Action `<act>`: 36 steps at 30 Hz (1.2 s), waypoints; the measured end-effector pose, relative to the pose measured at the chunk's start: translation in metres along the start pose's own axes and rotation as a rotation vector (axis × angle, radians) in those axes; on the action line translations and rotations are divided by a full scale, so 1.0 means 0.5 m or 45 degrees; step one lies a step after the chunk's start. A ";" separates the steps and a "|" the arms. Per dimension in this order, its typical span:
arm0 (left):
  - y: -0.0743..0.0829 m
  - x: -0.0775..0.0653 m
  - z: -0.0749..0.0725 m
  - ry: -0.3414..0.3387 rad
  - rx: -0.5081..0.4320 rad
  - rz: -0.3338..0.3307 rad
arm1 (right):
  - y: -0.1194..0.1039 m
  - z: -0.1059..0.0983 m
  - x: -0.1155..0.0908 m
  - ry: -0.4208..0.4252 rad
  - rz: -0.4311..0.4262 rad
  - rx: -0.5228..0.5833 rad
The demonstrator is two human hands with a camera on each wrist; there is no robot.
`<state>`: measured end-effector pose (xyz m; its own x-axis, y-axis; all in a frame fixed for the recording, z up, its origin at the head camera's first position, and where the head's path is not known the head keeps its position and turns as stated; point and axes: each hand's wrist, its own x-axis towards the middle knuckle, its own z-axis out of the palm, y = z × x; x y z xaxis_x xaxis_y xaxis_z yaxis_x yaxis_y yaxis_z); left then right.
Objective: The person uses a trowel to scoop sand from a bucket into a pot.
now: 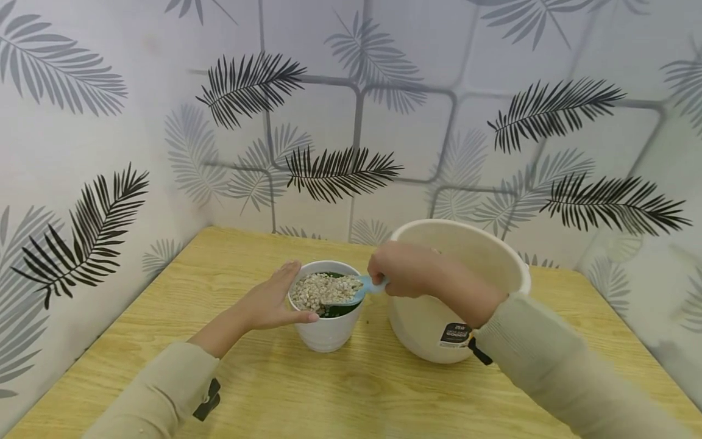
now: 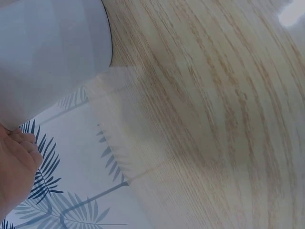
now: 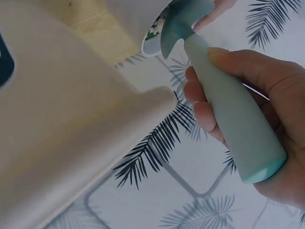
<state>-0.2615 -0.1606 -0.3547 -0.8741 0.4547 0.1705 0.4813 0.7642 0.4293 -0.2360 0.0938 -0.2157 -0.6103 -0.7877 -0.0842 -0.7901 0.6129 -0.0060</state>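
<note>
A white flowerpot point(image 1: 326, 335) stands on the table, holding pale gravel-like bits point(image 1: 320, 291) with dark green showing beside them. My left hand point(image 1: 265, 305) grips the pot from the left, thumb along the near rim and fingers round the far side; part of this hand point(image 2: 19, 171) shows below the pot point(image 2: 52, 57) in the left wrist view. Coming in from the right, my right hand point(image 1: 408, 268) holds a blue-green hand trowel point(image 3: 233, 109) by its thick handle. The trowel's blade point(image 1: 351, 299) is over the pot's mouth, at the pale bits.
A large cream bucket point(image 1: 417, 329) with a dark label point(image 1: 455, 333) stands just right of the pot, under my right forearm. The wood-grain table point(image 1: 351, 396) meets leaf-patterned walls point(image 1: 329, 122) at the back and left. A small dark speck point(image 1: 367, 321) lies between pot and bucket.
</note>
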 end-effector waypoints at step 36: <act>0.001 0.000 0.001 -0.001 -0.009 -0.007 | -0.067 -0.051 0.020 -0.033 0.054 -0.694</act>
<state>-0.2612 -0.1600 -0.3547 -0.8767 0.4508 0.1675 0.4760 0.7633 0.4368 -0.2171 0.0638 -0.1909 -0.6460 -0.7570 -0.0980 -0.6840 0.5171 0.5145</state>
